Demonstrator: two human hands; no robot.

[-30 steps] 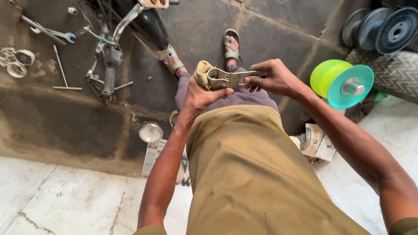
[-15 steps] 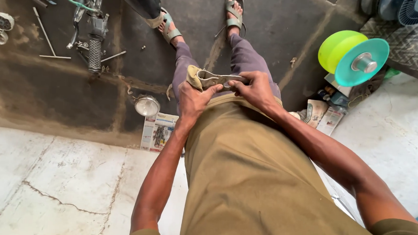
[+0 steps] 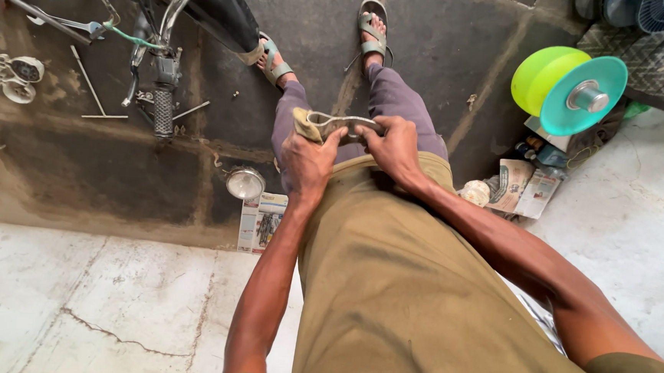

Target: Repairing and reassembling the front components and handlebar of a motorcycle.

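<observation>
Gripping a bent metal bracket (image 3: 347,124) over the lap, left hand (image 3: 311,158) and right hand (image 3: 396,148) both clenched on it; cloth-wiping step, seemingly.

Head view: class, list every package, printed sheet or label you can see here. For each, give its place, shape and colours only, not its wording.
Printed leaflet: flat on the dark floor edge left of the left hand, rectangular, white and blue with small pictures.
Paper packets: on the floor beneath the green and teal spool, crumpled rectangles, cream with dark print.
No screens or signs show.
</observation>
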